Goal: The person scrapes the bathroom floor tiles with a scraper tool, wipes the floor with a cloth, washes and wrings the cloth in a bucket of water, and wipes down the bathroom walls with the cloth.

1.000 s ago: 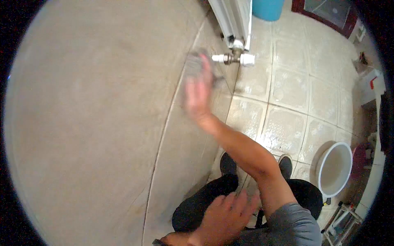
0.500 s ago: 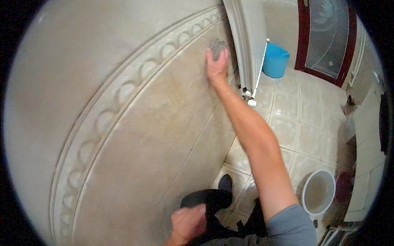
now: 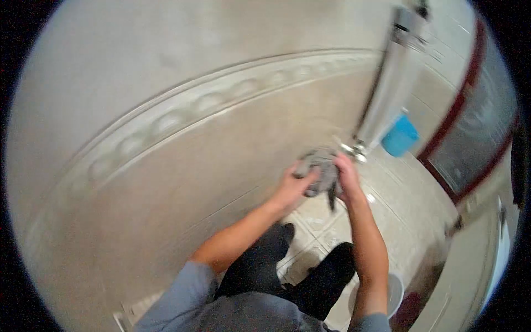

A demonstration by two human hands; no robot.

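A bunched grey cloth (image 3: 322, 171) is held in front of me, between both hands. My left hand (image 3: 296, 187) grips its left side, with the thumb pressed over it. My right hand (image 3: 347, 174) closes round the right side. A dark end of the cloth hangs down between the hands. Behind it stands the tiled wall (image 3: 193, 160), with a raised border strip (image 3: 206, 102) running across. The picture is blurred by motion, so the fingertips are not sharp.
A white radiator (image 3: 390, 83) is fixed on the wall ahead, with a blue bucket (image 3: 401, 136) beyond it. To the right is a door with a dark red frame (image 3: 462, 122). A white bucket (image 3: 396, 293), partly behind my right arm, stands on the tiled floor (image 3: 381, 221).
My right hand has come away from the wall with the cloth, back towards me. My left hand has risen from near my lap and now grips the cloth too. The view has turned.
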